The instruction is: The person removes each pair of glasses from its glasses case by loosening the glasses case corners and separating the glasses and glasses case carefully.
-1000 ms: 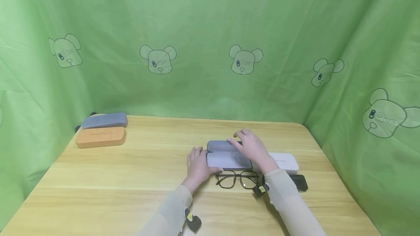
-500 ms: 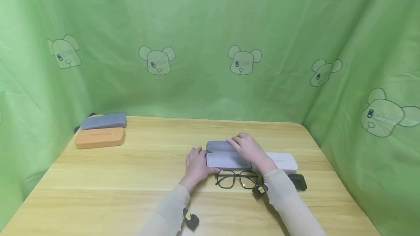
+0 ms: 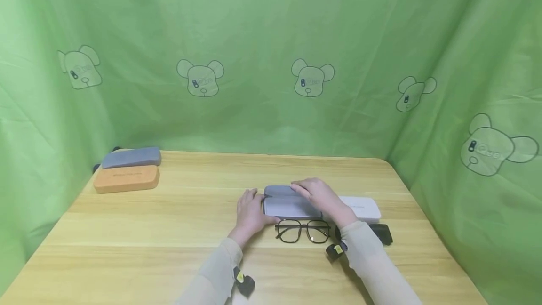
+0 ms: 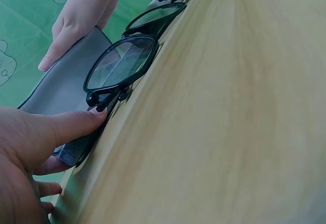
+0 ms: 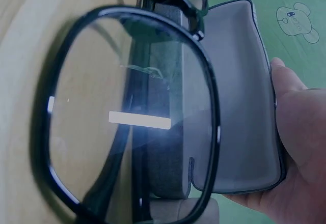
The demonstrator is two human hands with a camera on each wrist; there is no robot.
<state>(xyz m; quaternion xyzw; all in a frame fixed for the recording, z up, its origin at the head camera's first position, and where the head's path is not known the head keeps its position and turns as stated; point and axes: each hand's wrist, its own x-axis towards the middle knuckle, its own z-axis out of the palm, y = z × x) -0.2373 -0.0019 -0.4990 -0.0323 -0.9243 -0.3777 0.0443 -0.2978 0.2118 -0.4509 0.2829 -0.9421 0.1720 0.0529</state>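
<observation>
A grey glasses case [image 3: 292,207] lies open on the table, its pale lining facing up and its lid [image 3: 277,191] raised at the far side. My left hand [image 3: 250,215] grips the case's left end, thumb at the front and fingers round the side. At the right end of the lid, my right hand [image 3: 319,196] holds the edge. The thumb lies on the lid's rim in the right wrist view, the other fingers mostly hidden behind it. Black-framed glasses [image 3: 303,226] rest just in front of the case. Their frame stands close to my left thumb [image 4: 76,126] in the left wrist view.
To the right stands a white case [image 3: 362,207], with a black object [image 3: 382,233] in front, both partly behind my right forearm. At the table's far left are an orange case [image 3: 127,179] and a blue-grey case [image 3: 132,157]. A green curtain [image 3: 254,121] surrounds the table.
My right hand has come down onto the lid, and the lid's top edge has tipped slightly lower. The left hand stays at the case's end. The glasses have not moved on the table.
</observation>
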